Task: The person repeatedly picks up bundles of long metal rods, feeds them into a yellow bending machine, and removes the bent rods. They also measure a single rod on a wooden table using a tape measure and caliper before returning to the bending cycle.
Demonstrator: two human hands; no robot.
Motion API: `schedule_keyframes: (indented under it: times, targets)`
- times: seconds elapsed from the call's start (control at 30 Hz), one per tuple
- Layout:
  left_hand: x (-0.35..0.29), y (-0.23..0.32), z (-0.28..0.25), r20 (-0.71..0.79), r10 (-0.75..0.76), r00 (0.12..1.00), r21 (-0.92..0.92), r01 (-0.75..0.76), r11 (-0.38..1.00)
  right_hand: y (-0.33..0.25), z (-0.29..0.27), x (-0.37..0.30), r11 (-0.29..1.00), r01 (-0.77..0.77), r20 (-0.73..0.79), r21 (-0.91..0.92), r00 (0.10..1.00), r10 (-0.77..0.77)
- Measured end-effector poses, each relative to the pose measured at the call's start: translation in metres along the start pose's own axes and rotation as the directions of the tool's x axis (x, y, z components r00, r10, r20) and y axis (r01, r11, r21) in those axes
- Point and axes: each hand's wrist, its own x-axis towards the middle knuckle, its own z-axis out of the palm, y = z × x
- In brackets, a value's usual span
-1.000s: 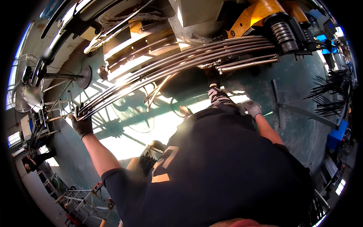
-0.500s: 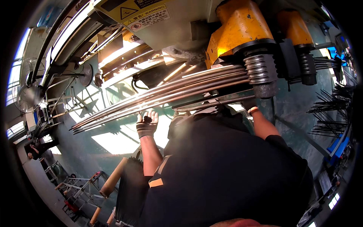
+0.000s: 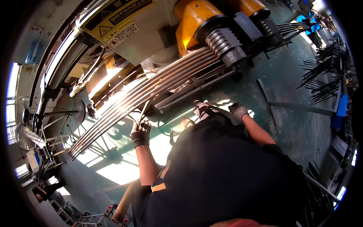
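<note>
A bundle of several long metal rods runs from the far left up to the yellow machine heads. Just below the rods, my left hand wears a dark fingerless-looking glove. Its fingers are half bent and apart, with nothing visible in them. To the right of my body, my right hand, in a pale glove, hangs over the floor with its fingers curled in. No object shows in it, and it touches nothing. A ribbed threaded roller on the nearer yellow machine head sits at the rods' right end.
A long spring-like rod lies along the machine's lower edge. Bundles of dark rods stand on a rack at the right. A fan stands at far left, and another person is farther off. A brown roll is at lower left.
The view has turned, so the rods and machine slant more steeply. My left hand's fingers have bent more. My right hand has come away from the machine's lower edge into plain sight.
</note>
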Motion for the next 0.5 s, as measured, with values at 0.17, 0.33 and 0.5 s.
schedule_keyframes:
  times: [0.17,0.33,0.5]
  targets:
    - [-0.017,-0.042,0.019,0.114,-0.180,0.977,0.017,0.179,0.984,0.017,-0.009,-0.024,0.985,0.014,-0.118,0.175,0.993,0.007]
    - [-0.057,-0.033,0.054,0.256,-0.077,0.964,-0.055,0.094,0.994,-0.078,-0.087,-0.048,0.868,0.167,-0.311,0.467,0.950,-0.016]
    - [-0.111,0.016,0.104,0.525,-0.372,0.766,-0.808,0.585,0.063,-0.155,-0.148,-0.033,0.543,0.485,-0.556,0.685,0.830,-0.038]
